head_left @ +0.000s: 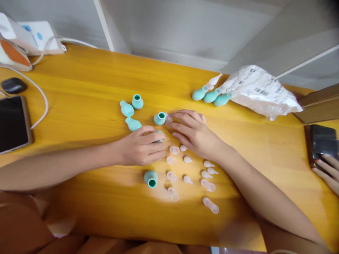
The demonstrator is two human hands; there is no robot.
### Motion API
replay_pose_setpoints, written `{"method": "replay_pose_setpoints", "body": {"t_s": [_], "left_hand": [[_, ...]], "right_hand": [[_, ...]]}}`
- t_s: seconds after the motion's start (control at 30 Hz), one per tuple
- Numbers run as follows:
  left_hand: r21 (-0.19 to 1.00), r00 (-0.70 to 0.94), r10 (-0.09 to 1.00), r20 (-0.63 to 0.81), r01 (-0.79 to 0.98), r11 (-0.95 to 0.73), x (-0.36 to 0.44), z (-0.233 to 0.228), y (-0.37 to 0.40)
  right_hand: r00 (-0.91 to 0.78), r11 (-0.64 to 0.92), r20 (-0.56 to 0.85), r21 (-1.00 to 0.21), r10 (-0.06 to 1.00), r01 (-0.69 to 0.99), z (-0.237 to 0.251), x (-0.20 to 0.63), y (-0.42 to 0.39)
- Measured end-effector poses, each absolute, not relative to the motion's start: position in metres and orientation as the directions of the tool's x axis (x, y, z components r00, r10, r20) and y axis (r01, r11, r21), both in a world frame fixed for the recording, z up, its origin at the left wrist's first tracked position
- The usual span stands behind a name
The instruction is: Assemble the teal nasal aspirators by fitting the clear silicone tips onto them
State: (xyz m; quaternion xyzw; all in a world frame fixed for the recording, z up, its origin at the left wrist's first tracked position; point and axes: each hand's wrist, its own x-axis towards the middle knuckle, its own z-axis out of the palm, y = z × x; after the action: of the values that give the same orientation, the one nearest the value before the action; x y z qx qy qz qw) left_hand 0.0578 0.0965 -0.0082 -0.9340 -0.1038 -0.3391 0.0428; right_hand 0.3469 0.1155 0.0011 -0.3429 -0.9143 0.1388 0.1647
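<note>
My left hand curls its fingers over a teal squeeze bulb, which is mostly covered by them. My right hand lies palm down with fingers spread, its fingertips touching a small clear plastic piece beside an upright teal bulb. Left of that, another upright bulb stands near two bulbs on their sides, one of them a glossy teal bulb. Nearer me sits a teal bulb with its opening toward me. Several clear cup-like pieces and whitish teardrop-shaped tips lie below my right hand.
Three teal bulbs with pale tips lie at the back beside a white plastic bag. On the left are a phone, a black mouse and a power strip with cables. Another person's hand touches a black object at right.
</note>
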Motion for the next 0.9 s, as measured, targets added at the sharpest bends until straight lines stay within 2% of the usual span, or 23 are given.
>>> {"method": "replay_pose_setpoints", "body": {"t_s": [0.13,0.37,0.43,0.53,0.63,0.7,0.77,0.9], "left_hand": [[-0.09,0.759,0.148,0.634,0.262,-0.961,0.056,-0.011,0.097],[0.001,0.74,0.172,0.65,0.225,-0.974,0.052,-0.009,0.1],[0.021,0.727,0.187,0.66,0.231,-0.973,0.051,-0.008,0.1],[0.048,0.683,0.214,0.699,0.254,-0.966,0.05,-0.007,0.099],[0.041,0.619,0.222,0.753,0.292,-0.956,0.05,-0.006,0.1],[0.024,0.566,0.206,0.798,0.312,-0.95,0.05,-0.005,0.101],[0.027,0.528,0.196,0.827,0.311,-0.95,0.05,-0.004,0.102],[0.16,0.609,0.211,0.764,0.138,-0.977,0.043,-0.002,0.103]], "right_hand": [[-0.7,0.718,0.212,-0.378,0.682,0.585,0.001,0.347,0.117],[-0.653,0.727,0.321,-0.325,0.686,0.605,-0.009,0.353,0.122],[-0.608,0.706,0.359,-0.346,0.708,0.618,-0.008,0.354,0.122],[-0.442,0.605,0.415,-0.507,0.795,0.614,0.004,0.354,0.118],[-0.335,0.46,0.326,-0.731,0.884,0.504,0.028,0.349,0.104],[-0.415,0.38,0.207,-0.836,0.886,0.396,0.045,0.342,0.091],[-0.526,0.303,0.109,-0.905,0.844,0.299,0.058,0.334,0.076],[-0.619,0.168,0.011,-0.966,0.785,0.195,0.062,0.317,0.052]]}}
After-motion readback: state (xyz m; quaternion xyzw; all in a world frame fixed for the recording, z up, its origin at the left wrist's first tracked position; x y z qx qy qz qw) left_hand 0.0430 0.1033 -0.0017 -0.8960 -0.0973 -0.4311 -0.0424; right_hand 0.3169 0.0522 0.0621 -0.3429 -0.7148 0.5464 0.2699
